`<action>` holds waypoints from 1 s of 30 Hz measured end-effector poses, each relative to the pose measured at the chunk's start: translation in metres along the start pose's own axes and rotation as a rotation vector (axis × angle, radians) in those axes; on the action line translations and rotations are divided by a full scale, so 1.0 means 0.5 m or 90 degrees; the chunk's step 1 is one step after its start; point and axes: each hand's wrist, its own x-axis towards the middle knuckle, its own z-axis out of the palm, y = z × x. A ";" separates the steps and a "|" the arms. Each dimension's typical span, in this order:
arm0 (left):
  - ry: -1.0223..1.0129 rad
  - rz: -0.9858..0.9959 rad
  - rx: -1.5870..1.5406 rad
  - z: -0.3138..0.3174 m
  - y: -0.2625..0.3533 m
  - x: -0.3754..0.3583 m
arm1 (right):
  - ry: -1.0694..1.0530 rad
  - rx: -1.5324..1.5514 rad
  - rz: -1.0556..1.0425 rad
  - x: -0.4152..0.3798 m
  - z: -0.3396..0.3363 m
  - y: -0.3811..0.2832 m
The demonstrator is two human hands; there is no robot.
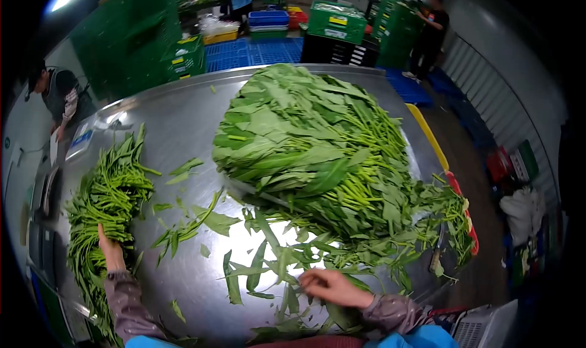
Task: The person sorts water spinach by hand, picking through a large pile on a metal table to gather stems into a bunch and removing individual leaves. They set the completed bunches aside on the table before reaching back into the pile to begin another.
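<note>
My left hand (112, 250) rests against a long stack of leafy green stems (110, 204), which look like water spinach, at the left of the metal table. One digit stretches up along the cut stems; the stack partly hides the rest of that hand. Over loose leaves (259, 269) near the front middle, my right hand (336, 287) has its fingers curled together, and whatever is in them is too small to make out. Beyond it rises a large heap of the same greens (299, 140), leaves to the left and stems to the right.
The metal table (177, 113) carries scattered scraps. A knife-like tool (436, 256) lies among trimmings at the right edge, near a yellow and red edge strip (427, 137). Green crates (336, 21) stand behind. One person (61, 98) is at far left, another (430, 34) at back right.
</note>
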 end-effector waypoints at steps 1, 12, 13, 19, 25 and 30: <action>-0.003 -0.030 0.108 -0.016 0.007 -0.015 | 0.094 -0.098 -0.033 -0.002 -0.030 -0.042; -0.154 0.008 0.295 0.048 -0.007 -0.321 | 0.663 -0.630 -0.193 0.124 -0.535 -0.108; -0.154 0.012 0.291 0.052 -0.011 -0.336 | 0.665 -0.631 -0.198 0.140 -0.551 -0.097; -0.105 -0.100 0.230 0.098 -0.010 -0.438 | 0.695 -0.692 -0.250 0.185 -0.604 -0.097; -0.074 -0.129 0.223 0.103 -0.033 -0.458 | 0.601 -0.719 -0.148 0.173 -0.639 -0.140; -0.082 -0.173 0.229 0.118 -0.050 -0.474 | 0.510 -0.845 -0.119 0.203 -0.656 -0.140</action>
